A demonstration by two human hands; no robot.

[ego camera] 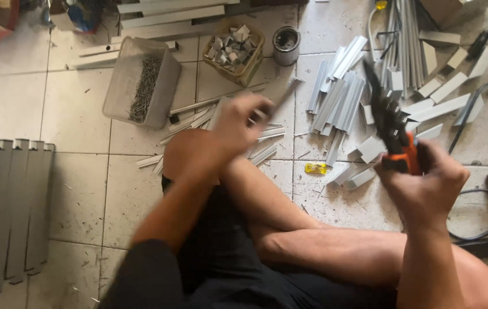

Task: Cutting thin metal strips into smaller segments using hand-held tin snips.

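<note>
Head view. The person sat cross-legged on a tiled floor [72, 189].

Left hand [243, 123] was raised over the left knee, fingers pinched on one end of a short grey metal strip [283, 94]; the strip angled up and to the right above the floor. Hand and strip were motion-blurred, so the finger placement was not readable in detail.

Right hand [427, 183] was closed around the orange grips of a pair of tin snips [390, 123]. The dark blades pointed up and away from the body, over a heap of cut grey metal pieces [335, 94]. Whether the blades were parted could not be told.

Surroundings: a clear plastic tub of nails [143, 83] lay beyond the left knee; a yellowish basket of small metal offcuts [235, 48] and a small round tin [286, 44] stood farther back. Grey slatted panels [9, 212] lay at the left edge. A small yellow object [315, 168] lay on the tile between the hands.
</note>
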